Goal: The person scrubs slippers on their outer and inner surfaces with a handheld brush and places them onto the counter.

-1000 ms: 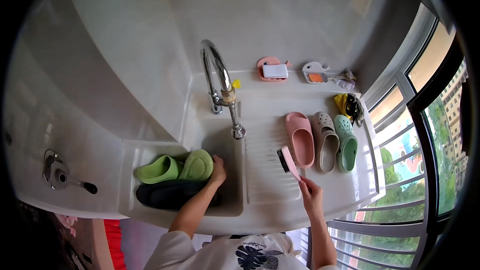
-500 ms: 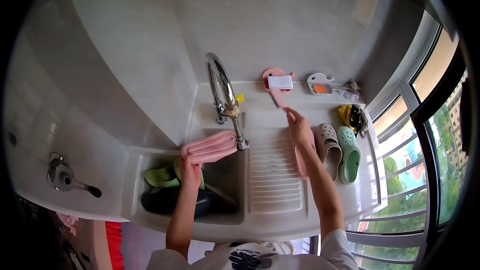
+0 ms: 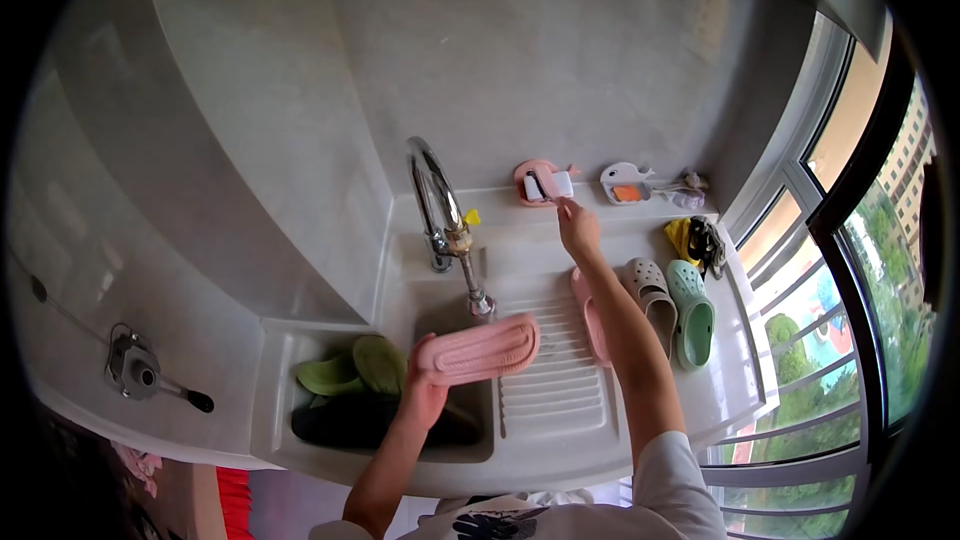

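My left hand (image 3: 424, 392) grips a pink slipper (image 3: 482, 350), sole facing up, over the right part of the sink and the edge of the ribbed drainboard. My right hand (image 3: 578, 228) is stretched forward and closed round the handle of a pink brush (image 3: 544, 180). The brush head rests on or just over the white soap (image 3: 562, 185) in a pink whale-shaped dish (image 3: 523, 173). Another pink slipper (image 3: 588, 315) lies on the drainboard, partly hidden by my right arm. Green slippers (image 3: 378, 365) and a dark item (image 3: 340, 422) sit in the sink.
A chrome faucet (image 3: 425, 180) rises behind the sink. Beige (image 3: 650, 290) and mint (image 3: 692, 318) clogs stand at the right, with a yellow and black bundle (image 3: 690, 240) behind them. A white whale dish (image 3: 622, 175) holds an orange piece. The window (image 3: 810, 340) is at the far right.
My left hand has lifted the pink slipper out of the sink and carried it right. My right hand has moved the brush from the drainboard forward to the soap.
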Motion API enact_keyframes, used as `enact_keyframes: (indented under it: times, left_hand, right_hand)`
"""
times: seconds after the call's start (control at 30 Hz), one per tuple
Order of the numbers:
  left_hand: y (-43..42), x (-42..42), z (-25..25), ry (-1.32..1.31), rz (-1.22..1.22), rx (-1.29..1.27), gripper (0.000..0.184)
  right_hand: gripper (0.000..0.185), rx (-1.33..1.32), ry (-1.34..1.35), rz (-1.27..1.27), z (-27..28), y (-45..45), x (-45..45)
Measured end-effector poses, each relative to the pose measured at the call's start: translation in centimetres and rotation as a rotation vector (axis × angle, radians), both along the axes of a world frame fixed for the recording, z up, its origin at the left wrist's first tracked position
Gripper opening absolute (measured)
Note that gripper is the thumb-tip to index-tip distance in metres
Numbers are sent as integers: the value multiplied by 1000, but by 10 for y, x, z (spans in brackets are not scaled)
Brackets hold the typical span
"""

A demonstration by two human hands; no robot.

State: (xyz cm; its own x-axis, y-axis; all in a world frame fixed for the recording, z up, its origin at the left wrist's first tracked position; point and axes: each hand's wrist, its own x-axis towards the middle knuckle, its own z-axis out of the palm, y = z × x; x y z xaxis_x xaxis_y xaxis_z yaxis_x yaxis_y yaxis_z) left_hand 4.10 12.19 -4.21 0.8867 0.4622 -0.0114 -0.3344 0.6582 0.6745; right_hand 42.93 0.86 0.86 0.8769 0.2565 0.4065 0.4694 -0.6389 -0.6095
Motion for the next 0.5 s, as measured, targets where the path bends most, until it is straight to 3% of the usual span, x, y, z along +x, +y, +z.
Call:
enact_keyframes:
  times: [0.1,0.13,0.2,0.23,0.27,0.3,0.33,0.4,0.47,0.5]
  left_hand:
    - [-35,-12,16,181,-182,531,70]
    - [-37,-6,11,7,-266,898,68]
    - [-44,-9,34,-49,-363,1560,71]
    - [-53,-14,45,-11,-382,1690,69]
    - [-56,-18,35,-18,-397,1681,69]
    - [-54,-22,19,-8,-446,1860,67]
    - [-52,-28,6,4,-497,2042,66]
    - [-49,-37,-2,36,-553,2041,62]
    - [-48,-40,-4,71,-425,1967,63]
    - [-50,-37,-7,67,-211,1729,56]
  right_hand:
    - [30,148,143,110,5,-37,-50]
    - [30,137,152,96,8,-55,-69]
    - [30,138,172,239,11,-90,-108]
    - [30,130,179,223,4,-108,-124]
    - [30,148,141,254,-6,-127,-142]
    - [30,168,102,289,-13,-144,-158]
    - [30,182,255,249,-9,-161,-181]
    - [29,204,412,197,-8,-190,-218]
    - [28,242,566,121,-17,-214,-244]
    - [28,249,569,109,-21,-220,-257]
